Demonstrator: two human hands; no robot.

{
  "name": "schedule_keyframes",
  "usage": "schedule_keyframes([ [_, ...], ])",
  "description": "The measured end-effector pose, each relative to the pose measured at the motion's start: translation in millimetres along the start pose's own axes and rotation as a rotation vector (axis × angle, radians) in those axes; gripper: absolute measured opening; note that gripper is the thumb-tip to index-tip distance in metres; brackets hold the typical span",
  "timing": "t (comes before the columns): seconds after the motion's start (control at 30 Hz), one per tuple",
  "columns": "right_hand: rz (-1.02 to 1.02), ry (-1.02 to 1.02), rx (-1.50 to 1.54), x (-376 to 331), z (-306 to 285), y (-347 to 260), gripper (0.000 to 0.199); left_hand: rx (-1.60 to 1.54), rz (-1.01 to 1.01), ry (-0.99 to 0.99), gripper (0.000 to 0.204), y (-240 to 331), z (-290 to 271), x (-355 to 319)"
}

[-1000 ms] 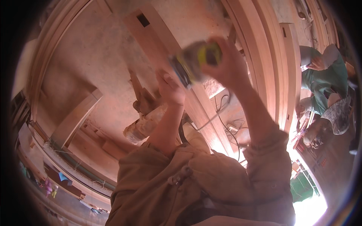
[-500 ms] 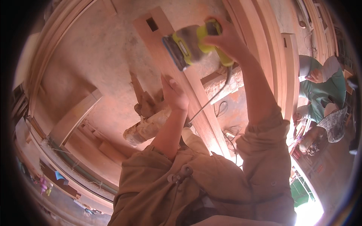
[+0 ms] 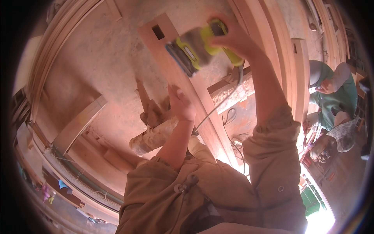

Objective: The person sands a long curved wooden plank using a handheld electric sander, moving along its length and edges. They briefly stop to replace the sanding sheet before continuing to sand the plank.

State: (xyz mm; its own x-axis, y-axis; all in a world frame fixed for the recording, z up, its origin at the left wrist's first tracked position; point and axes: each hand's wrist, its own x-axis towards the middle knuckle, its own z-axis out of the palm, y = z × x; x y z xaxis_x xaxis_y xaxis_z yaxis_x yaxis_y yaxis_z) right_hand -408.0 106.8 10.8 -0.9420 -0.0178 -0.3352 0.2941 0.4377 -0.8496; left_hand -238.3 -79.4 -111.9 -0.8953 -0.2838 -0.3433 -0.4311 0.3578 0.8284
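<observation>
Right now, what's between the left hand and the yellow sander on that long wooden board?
In the head view, only bare reddish board surface lies between the left hand and the yellow-and-grey power sander. The sander's grey cord runs off to the right of the hand.

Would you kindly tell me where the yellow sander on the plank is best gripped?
Grip the sander by its rounded yellow top, from the side opposite its flat pad on the wooden plank, as the right hand does; that hump probably suits a palm.
</observation>
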Motion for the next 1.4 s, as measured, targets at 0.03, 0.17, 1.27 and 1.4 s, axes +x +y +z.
schedule_keyframes([
  [0.03,-0.021,-0.002,-0.011,-7.3,-1.9,7.1,0.05,-0.028,0.004,-0.001,0.062,2.3,-0.4,0.6],
  [0.17,-0.038,0.045,-0.037,-8.9,2.8,3.7,0.05,0.021,-0.023,-0.026,0.061,16.5,-3.3,0.0],
  [1.27,0.249,0.328,-0.451,-326.3,57.1,37.8,0.054,0.042,0.035,-0.058,0.051,-4.1,-1.8,5.9],
  [1.4,0.17,0.362,-0.409,-227.0,52.9,25.1,0.049,0.09,0.155,-0.025,0.05,-3.5,-3.6,7.6],
])
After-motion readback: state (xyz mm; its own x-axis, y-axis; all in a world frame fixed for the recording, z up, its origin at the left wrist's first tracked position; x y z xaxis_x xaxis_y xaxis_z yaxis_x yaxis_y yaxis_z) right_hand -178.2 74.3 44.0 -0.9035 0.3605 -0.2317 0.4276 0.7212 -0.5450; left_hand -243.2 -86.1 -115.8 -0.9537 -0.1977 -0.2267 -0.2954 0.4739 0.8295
